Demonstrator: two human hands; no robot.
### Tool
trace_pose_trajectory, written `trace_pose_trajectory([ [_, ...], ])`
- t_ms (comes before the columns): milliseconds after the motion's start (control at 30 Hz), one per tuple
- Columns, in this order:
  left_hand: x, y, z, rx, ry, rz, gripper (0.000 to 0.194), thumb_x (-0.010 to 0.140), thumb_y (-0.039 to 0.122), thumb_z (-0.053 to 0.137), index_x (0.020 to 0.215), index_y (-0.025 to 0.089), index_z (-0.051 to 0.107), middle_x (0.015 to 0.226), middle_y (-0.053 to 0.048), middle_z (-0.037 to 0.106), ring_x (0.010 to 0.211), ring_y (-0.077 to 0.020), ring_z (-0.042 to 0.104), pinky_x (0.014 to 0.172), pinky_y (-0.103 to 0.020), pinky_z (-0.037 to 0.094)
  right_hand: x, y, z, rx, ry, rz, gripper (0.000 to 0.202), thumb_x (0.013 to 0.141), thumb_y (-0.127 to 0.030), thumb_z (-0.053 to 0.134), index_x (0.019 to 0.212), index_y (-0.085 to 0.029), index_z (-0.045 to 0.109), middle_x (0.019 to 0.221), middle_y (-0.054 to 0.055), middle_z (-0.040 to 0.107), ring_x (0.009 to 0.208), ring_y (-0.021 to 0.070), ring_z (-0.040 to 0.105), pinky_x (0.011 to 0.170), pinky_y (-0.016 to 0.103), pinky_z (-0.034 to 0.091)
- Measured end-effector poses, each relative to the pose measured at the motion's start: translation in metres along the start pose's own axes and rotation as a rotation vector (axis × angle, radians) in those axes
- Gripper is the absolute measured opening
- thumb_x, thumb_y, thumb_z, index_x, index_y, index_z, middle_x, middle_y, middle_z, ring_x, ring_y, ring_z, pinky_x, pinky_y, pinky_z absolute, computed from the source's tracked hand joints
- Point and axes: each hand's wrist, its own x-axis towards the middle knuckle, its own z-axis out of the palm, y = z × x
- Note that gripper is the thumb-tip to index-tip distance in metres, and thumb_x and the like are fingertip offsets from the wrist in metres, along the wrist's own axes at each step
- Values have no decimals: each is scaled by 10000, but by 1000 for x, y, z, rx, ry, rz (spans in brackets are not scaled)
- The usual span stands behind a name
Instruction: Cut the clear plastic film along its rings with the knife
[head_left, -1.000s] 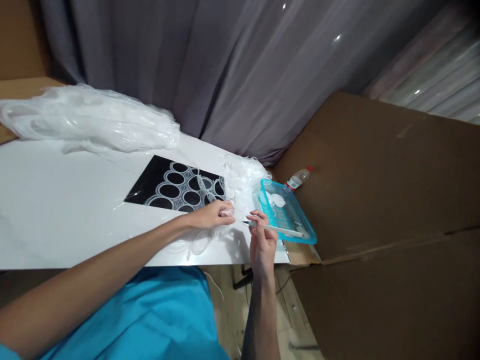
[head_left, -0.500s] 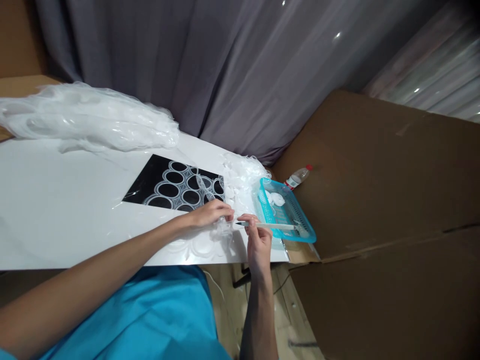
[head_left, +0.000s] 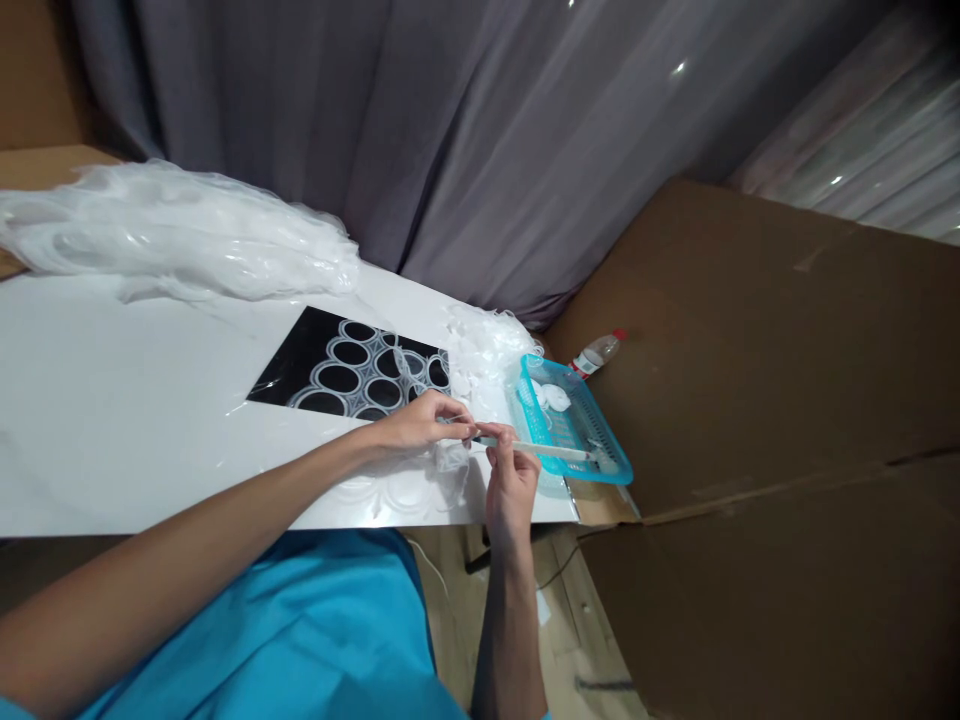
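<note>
My right hand (head_left: 511, 485) is closed around a slim white pen-like tool (head_left: 555, 451), whose far end reaches over the basket. Its dark tip points left, right at the fingertips of my left hand (head_left: 431, 420). The left thumb and fingers pinch a piece of sheer white lace (head_left: 451, 458), which hangs down in folds over the table's front part. Just behind that hand lies a black sheet (head_left: 281, 375) with white lace rings (head_left: 367, 368) spread on it. Exactly where the tip meets the lace is hidden by the fingers.
A blue plastic basket (head_left: 621, 470) with white pieces inside stands at the table's right end, beside a red-capped bottle (head_left: 598, 355). Behind the basket is a pile of white scraps (head_left: 487, 345). A large heap of sheer white fabric (head_left: 187, 240) lies back left. Cardboard (head_left: 765, 370) walls the right.
My right hand has shifted slightly left and up, bringing the tool's tip to my left fingertips. The left fingers have risen a little with the lace.
</note>
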Motion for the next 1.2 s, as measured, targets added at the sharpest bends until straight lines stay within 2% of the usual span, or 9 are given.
trace_pose_trajectory([
  [200, 0, -1, 1, -1, 10, -2, 277, 931, 424, 771, 900, 154, 827, 897, -80, 774, 848, -202, 659, 792, -314, 456, -1, 4, 2, 14, -11, 7, 538, 989, -667, 666, 916, -168, 853, 806, 82, 733, 856, 247, 678, 754, 340, 491],
  [467, 0, 2, 1, 18, 90, 18, 293, 917, 451, 804, 905, 160, 841, 918, -95, 811, 897, -224, 699, 859, -338, 491, 0, 15, -3, 71, 72, 81, 540, 955, -679, 735, 972, -150, 842, 811, 53, 709, 679, 155, 589, 668, 300, 450],
  [600, 1, -3, 0, 36, 86, 39, 238, 894, 394, 826, 971, 173, 869, 973, -100, 827, 913, -227, 709, 864, -347, 500, 0, 16, -2, 126, 129, 116, 520, 906, -656, 808, 991, -143, 821, 826, 59, 717, 651, 137, 567, 622, 278, 411],
  [700, 1, -3, 0, 30, 76, 27, 238, 887, 377, 829, 1010, 180, 878, 1008, -104, 837, 933, -236, 716, 865, -353, 505, 1, 17, -1, 146, 140, 104, 528, 897, -643, 827, 997, -125, 814, 761, 41, 673, 641, 134, 543, 599, 272, 374],
  [900, -1, 2, 2, -6, 76, -12, 259, 903, 418, 821, 950, 167, 867, 985, -114, 841, 924, -235, 715, 853, -345, 492, -1, 22, 0, 113, 166, 70, 525, 917, -629, 816, 1001, -111, 812, 686, -8, 584, 591, 104, 444, 580, 271, 311],
  [1067, -3, 4, 3, 11, 117, -6, 273, 929, 431, 802, 922, 161, 844, 959, -107, 834, 914, -225, 709, 866, -344, 484, -2, 22, 2, 110, 177, 71, 586, 901, -683, 805, 994, -104, 813, 709, 18, 625, 606, 119, 496, 583, 275, 345],
  [1200, -1, -2, 4, 112, 175, 43, 234, 957, 382, 757, 929, 161, 829, 959, -96, 816, 925, -222, 708, 863, -339, 491, -4, 21, 3, 117, 220, 52, 527, 901, -632, 834, 983, -112, 812, 786, 49, 687, 654, 140, 577, 618, 282, 394],
])
